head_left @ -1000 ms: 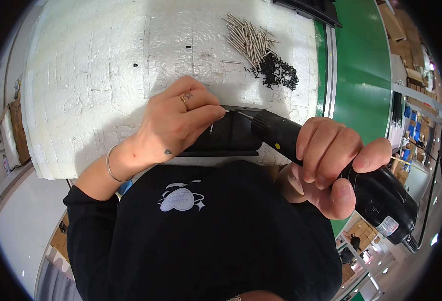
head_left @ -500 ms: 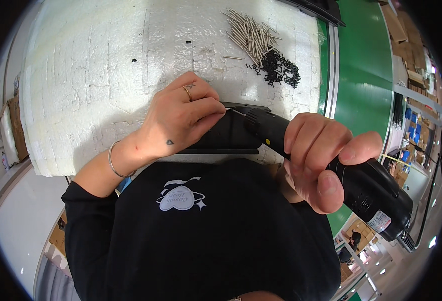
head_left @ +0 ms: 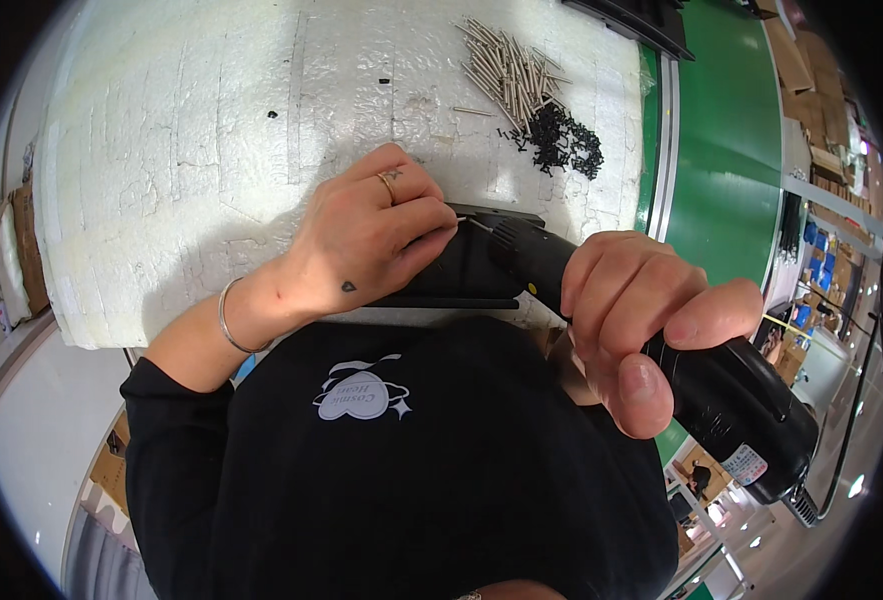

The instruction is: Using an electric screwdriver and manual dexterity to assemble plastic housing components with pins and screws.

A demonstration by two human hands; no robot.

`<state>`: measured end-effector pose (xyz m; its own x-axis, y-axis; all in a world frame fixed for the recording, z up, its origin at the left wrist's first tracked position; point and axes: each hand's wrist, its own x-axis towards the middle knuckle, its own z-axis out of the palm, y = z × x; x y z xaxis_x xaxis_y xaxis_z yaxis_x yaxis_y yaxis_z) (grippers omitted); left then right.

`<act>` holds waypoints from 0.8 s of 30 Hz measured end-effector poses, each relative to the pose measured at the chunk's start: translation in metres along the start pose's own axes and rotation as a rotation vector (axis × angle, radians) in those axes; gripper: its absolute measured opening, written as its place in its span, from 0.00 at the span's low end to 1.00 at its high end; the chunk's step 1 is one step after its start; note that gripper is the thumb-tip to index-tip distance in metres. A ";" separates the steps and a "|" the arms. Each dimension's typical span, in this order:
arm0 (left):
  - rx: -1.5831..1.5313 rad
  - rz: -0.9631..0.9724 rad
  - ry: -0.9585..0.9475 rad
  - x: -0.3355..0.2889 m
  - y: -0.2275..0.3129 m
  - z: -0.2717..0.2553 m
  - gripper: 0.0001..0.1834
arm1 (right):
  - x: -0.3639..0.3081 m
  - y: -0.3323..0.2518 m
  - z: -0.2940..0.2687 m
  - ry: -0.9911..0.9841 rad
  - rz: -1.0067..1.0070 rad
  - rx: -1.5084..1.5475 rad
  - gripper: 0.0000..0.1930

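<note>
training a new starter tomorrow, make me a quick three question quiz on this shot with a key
1. Multiple choice: what does the right hand grip?
a) a pair of pliers
b) a black power screwdriver
c) a wooden mallet

2. True or false: the heap of small black pieces lies right beside the pile of silver rods.

3. Short answer: on which hand can you see a gold ring?

Key:
1. b
2. True; the two heaps meet at their edges.
3. The left hand.
</note>
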<state>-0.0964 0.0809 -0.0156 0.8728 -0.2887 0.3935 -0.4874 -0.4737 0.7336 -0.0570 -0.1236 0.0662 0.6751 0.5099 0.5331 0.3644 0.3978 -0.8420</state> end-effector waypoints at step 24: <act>0.023 0.049 -0.062 -0.010 -0.001 0.004 0.09 | 0.014 0.010 0.015 0.020 0.089 0.023 0.16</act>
<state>-0.1049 0.0811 -0.0225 0.8452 -0.3624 0.3929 -0.5303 -0.4763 0.7014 -0.0541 -0.1012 0.0666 0.7169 0.5287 0.4544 0.2880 0.3690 -0.8837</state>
